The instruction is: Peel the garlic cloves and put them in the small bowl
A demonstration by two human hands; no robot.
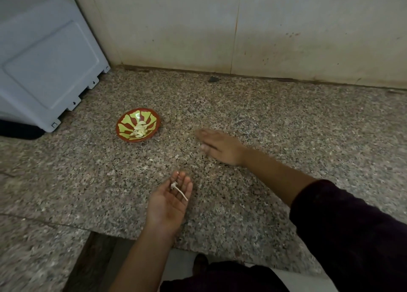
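Grey appliance [44, 56]: at 10 o'clock, standing on the table [286, 120].

Small bowl [150, 117]: at 10 o'clock from the middle, just right of the appliance. Red rim and outside, yellow-green petal pattern inside, upright.

Garlic cloves [139, 130]: pale cream, peeled, heaped in the bottom of the bowl.

Left hand [168, 200]: at 6 o'clock, palm up above the table's near edge, fingers relaxed and nearly straight.

Garlic stalk [179, 191]: thin whitish stem with a knobbly end, lying across the left hand's fingers.

Right hand [222, 148]: just right of centre, at 3 o'clock from the bowl. Palm down, fingers straight and flat on the table, holding nothing, blurred.

Dark sleeve [352, 225]: at 4 o'clock.
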